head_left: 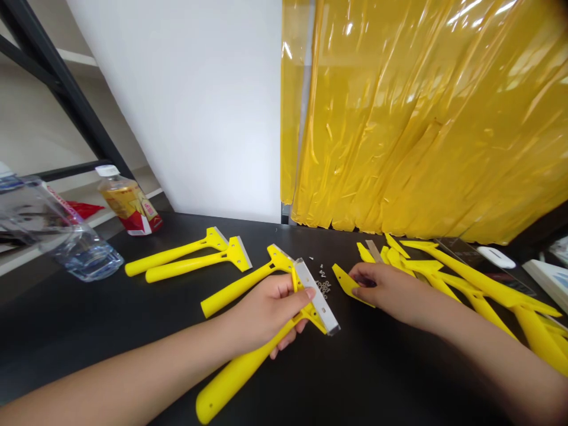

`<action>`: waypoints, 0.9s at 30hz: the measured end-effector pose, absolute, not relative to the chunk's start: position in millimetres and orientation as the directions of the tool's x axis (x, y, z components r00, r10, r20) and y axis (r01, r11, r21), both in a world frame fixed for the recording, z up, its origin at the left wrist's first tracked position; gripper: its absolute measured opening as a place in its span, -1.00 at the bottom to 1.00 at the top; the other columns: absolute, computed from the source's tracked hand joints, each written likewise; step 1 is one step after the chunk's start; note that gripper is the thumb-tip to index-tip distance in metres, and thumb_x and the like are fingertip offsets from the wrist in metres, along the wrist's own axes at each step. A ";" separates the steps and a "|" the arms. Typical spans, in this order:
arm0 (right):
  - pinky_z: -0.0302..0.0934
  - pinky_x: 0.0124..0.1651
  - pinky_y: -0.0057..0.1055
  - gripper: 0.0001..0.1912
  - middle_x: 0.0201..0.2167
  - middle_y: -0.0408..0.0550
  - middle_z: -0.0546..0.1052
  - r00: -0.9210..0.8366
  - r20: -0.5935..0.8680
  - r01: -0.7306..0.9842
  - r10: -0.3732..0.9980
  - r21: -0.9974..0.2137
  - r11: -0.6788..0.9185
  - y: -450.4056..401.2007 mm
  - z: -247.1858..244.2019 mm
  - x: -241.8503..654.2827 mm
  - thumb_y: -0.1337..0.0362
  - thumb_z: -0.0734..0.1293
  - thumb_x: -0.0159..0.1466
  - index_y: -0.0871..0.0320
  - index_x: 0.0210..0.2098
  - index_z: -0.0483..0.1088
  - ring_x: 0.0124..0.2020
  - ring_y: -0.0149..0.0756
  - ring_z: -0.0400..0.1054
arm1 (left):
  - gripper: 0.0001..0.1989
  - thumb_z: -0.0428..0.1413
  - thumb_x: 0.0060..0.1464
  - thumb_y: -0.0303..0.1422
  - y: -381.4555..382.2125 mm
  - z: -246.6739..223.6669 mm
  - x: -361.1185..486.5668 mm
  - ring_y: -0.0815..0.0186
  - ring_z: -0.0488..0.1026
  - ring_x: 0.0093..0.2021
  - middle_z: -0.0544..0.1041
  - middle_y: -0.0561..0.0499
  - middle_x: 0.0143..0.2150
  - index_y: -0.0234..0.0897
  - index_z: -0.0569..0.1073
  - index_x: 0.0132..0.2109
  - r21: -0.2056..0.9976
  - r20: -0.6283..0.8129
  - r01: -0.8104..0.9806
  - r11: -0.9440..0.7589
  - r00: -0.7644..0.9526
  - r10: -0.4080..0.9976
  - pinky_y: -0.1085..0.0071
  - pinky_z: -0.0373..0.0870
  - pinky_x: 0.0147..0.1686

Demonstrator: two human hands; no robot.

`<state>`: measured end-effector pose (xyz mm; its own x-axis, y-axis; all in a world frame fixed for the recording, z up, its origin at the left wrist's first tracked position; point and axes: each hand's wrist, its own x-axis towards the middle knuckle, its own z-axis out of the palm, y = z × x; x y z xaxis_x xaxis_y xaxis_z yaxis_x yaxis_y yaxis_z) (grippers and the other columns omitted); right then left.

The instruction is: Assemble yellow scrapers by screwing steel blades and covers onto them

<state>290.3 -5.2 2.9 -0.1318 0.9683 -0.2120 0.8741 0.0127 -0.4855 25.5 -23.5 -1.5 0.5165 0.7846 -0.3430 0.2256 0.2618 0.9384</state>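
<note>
My left hand (284,307) grips the head of a yellow scraper (239,381), with its thumb on the silver metal blade (316,296). The handle points down toward the lower left. My right hand (381,287) pinches a flat yellow plate (344,281) at its right side. Between the hands, a little behind them, lies a small pile of screws (323,289). Another yellow scraper (239,290) rests just behind my left hand, and two more scrapers, a rear one (171,255) and a front one (190,267), lie farther left.
Yellow handles and plates (483,284) are heaped at the right. A clear bottle (89,251) and a labelled drink bottle (131,204) are at the left on the black table (355,378). Yellow plastic sheeting (421,118) hangs behind; a white object (496,257) lies at the back right.
</note>
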 end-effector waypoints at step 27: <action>0.24 -0.12 -0.31 -0.78 -0.33 -0.15 0.52 -0.391 -0.073 0.288 0.918 -0.957 0.047 -41.7 14.4 238.9 0.05 0.39 0.36 0.05 -0.24 0.51 -0.20 -0.23 0.42 | -0.63 0.06 0.31 -0.01 -30.2 4.5 23.1 0.46 0.31 -0.68 0.43 0.10 -0.49 -0.26 0.39 -0.22 0.950 -0.261 0.023 0.312 0.605 0.752 0.61 0.26 -0.77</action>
<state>238.9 -41.7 14.4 -0.3908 0.9176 -0.0725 0.2877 0.0469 -0.9566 23.1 -30.2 4.5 0.6053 0.7519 -0.2613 0.0230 0.3115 0.9500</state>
